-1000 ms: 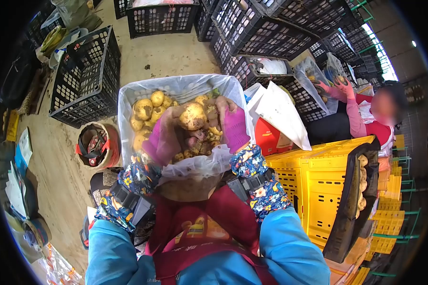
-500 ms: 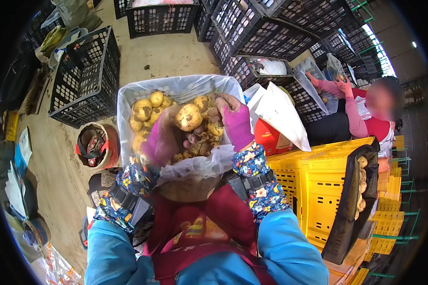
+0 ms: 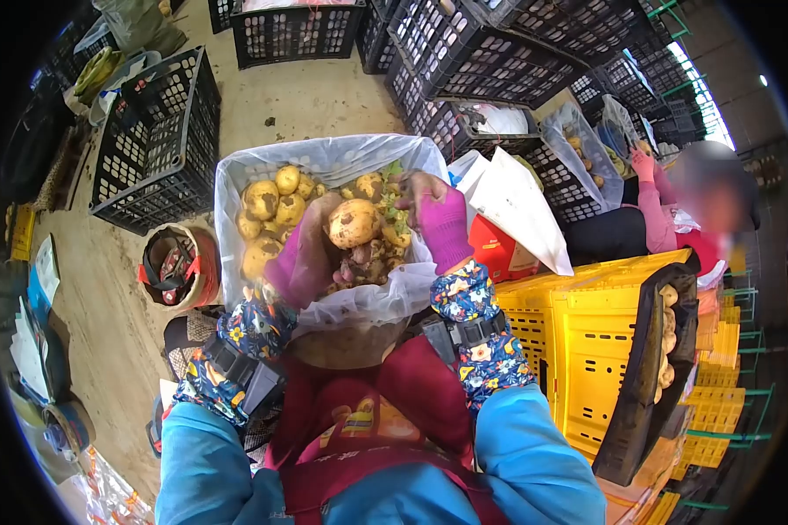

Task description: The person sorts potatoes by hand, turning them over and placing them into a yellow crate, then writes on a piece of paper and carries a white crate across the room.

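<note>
A liner-covered crate stands before my knees with yellow, soil-smeared potatoes in it. My left hand, in a purple glove with bare-looking fingers, is closed on a large potato above the others. Just right of it, my right hand, gloved alike, pinches a small green leafy sprig at its fingertips. Below the held potato lies a clump of small pinkish and brown tubers. The fingers of my left hand are partly hidden behind the potato.
A black crate stands left, near a cloth bucket. Stacked black crates rise at the back right. A white sack and a yellow crate stand on my right. Beyond sits a person with raised hands.
The potato in my left hand has shifted slightly right and turned. A green sprig now shows at my right fingertips. The person at right has leaned and moved their hands.
</note>
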Demonstrator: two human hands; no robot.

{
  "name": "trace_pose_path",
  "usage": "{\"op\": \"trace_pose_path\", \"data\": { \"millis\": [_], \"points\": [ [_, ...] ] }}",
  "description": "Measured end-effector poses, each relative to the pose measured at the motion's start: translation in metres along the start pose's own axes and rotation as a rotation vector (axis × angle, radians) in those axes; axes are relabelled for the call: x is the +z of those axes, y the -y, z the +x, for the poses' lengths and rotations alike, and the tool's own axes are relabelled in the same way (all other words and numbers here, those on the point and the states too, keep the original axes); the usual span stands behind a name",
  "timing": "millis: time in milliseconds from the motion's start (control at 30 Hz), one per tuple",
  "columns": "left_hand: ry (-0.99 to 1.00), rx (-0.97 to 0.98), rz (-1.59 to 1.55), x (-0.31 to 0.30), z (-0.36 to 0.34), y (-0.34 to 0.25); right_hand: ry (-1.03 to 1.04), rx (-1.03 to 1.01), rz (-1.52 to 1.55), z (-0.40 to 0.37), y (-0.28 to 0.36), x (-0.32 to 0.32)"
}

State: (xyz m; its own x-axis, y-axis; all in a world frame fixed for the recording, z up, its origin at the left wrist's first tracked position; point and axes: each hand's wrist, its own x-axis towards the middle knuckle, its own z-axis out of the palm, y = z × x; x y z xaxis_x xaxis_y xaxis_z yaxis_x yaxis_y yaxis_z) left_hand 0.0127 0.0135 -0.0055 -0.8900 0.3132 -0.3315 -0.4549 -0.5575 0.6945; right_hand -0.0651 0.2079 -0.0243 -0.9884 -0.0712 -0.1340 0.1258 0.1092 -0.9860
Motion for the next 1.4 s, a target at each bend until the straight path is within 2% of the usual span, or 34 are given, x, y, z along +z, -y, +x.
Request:
{"op": "trace_pose_path", "data": {
  "millis": [33, 100, 133, 167, 200, 233, 267, 300, 333, 367, 400, 467, 567, 633, 733, 767, 833, 867, 900, 967, 1033, 1067, 1100, 1200, 1233, 1267, 1333, 1367, 1400],
  "points": [
    [-0.031, 0.0, 0.022, 0.001, 0.001, -0.002, -0.005, 0.062, -0.133, 0.007, 0.003, -0.006],
    [-0.114, -0.015, 0.054, -0.005, 0.005, -0.005, 0.067, -0.435, -0.292, 0.007, -0.002, -0.007],
    [-0.087, 0.073, 0.151, -0.011, 0.005, -0.001, 0.109, -0.671, -0.359, -0.001, -0.001, -0.002],
    [-0.142, 0.066, 0.163, -0.011, 0.004, 0.002, 0.275, -0.29, 0.005, -0.018, 0.009, 0.006],
    [-0.188, 0.067, 0.188, -0.01, 0.004, 0.002, 0.355, -0.322, -0.017, -0.021, 0.009, 0.01],
    [-0.144, 0.006, -0.055, -0.008, 0.002, 0.004, 0.411, -0.46, -0.142, -0.023, 0.012, 0.017],
    [-0.104, 0.079, -0.13, -0.005, 0.016, 0.008, 0.461, -0.607, -0.271, -0.028, 0.015, 0.025],
    [-0.071, 0.045, 0.009, -0.009, 0.013, 0.009, 0.44, -0.654, -0.457, -0.029, 0.01, 0.03],
    [-0.039, 0.004, 0.151, -0.012, 0.007, 0.006, 0.404, -0.622, -0.46, -0.028, 0.008, 0.033],
    [-0.08, 0.024, 0.498, -0.021, 0.01, 0.011, 0.364, -0.585, -0.463, -0.027, 0.006, 0.035],
    [-0.139, 0.204, 0.603, -0.025, 0.016, 0.018, 0.325, -0.538, -0.467, -0.029, 0.004, 0.037],
    [-0.257, 0.569, 0.788, -0.022, 0.023, 0.025, 0.29, -0.589, -0.473, -0.026, 0.004, 0.037],
    [-0.253, 0.563, 0.89, -0.038, 0.024, 0.012, 0.336, -0.543, -0.433, -0.025, 0.012, 0.032],
    [-0.086, 0.297, 0.338, -0.024, 0.005, -0.012, 0.336, -0.527, -0.345, -0.026, 0.011, 0.03],
    [-0.115, 0.259, 0.324, -0.001, -0.003, -0.012, 0.335, -0.585, -0.382, -0.025, 0.008, 0.027],
    [-0.116, 0.304, 0.488, -0.01, -0.002, -0.01, 0.334, -0.614, -0.422, -0.025, 0.007, 0.027],
    [-0.098, 0.446, 0.584, -0.027, 0.005, -0.004, 0.396, -0.63, -0.397, -0.026, 0.008, 0.025],
    [-0.112, 0.428, 0.541, -0.032, 0.007, -0.002, 0.427, -0.64, -0.383, -0.027, 0.008, 0.026],
    [-0.125, 0.411, 0.498, -0.036, 0.008, -0.002, 0.436, -0.574, -0.27, -0.028, 0.009, 0.029],
    [-0.193, 0.19, 0.226, -0.033, 0.008, -0.005, 0.445, -0.433, -0.044, -0.035, 0.013, 0.034],
    [-0.263, 0.305, 0.238, -0.04, 0.013, -0.003, 0.39, -0.378, -0.011, -0.03, 0.027, 0.027],
    [-0.3, 0.351, 0.235, -0.044, 0.015, 0.002, 0.372, -0.272, 0.06, -0.034, 0.023, 0.022],
    [-0.225, 0.398, 0.374, -0.049, 0.016, -0.005, 0.346, -0.168, 0.136, -0.039, 0.02, 0.018],
    [-0.216, 0.443, 0.583, -0.019, 0.003, -0.016, 0.339, 0.219, 0.538, -0.023, 0.003, 0.023],
    [-0.165, 0.735, 0.848, -0.019, 0.008, -0.008, 0.428, 0.078, 0.429, -0.025, 0.002, 0.027],
    [-0.154, 0.726, 0.86, -0.023, 0.009, -0.004, 0.498, -0.072, 0.33, -0.027, 0.0, 0.031],
    [-0.13, 0.68, 0.867, -0.022, 0.006, 0.007, 0.599, 0.393, 0.618, -0.034, 0.002, 0.03],
    [-0.145, 0.611, 0.825, -0.027, 0.006, 0.001, 0.554, 0.163, 0.318, -0.032, 0.001, 0.029],
    [-0.19, 0.481, 0.554, -0.028, 0.002, -0.009, 0.456, -0.035, -0.003, -0.03, 0.001, 0.029]
  ]
}}
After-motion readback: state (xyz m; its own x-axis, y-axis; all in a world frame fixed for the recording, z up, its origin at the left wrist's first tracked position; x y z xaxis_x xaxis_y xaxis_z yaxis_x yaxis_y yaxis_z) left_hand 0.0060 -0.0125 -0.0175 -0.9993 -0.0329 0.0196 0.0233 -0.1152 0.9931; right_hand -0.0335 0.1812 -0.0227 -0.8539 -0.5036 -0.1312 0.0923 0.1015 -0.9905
